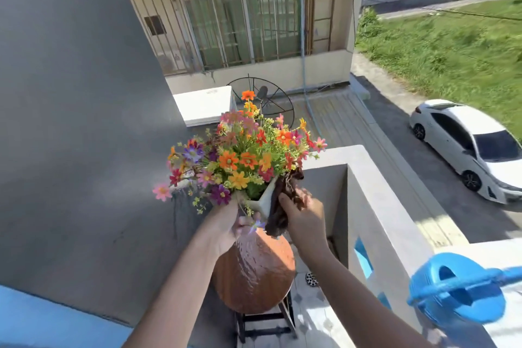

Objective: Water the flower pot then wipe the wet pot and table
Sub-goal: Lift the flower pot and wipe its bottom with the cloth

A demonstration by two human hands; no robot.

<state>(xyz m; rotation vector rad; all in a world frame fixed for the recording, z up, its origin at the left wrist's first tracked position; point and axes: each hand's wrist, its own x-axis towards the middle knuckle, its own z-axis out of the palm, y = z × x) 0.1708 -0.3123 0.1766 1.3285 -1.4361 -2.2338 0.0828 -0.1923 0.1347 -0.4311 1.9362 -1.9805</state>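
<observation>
The left hand (pixel 226 223) is curled around the neck of the round, ribbed, glossy orange-brown ceramic flower pot (pixel 254 271), gripping it just below the pale flared rim (pixel 265 200). The right hand (pixel 303 215) bunches one dark brown crumpled cloth (pixel 282 203) in its fingers and presses it against the rim's right side. One pot is present; it stands on one small dark-framed table (pixel 265 322), of which only the frame shows beneath the pot. The pot holds one dense bunch of small multicoloured flowers (pixel 240 155). One blue plastic watering can (pixel 457 288) rests on the pale ledge (pixel 395 206) to the right, well apart from both hands.
</observation>
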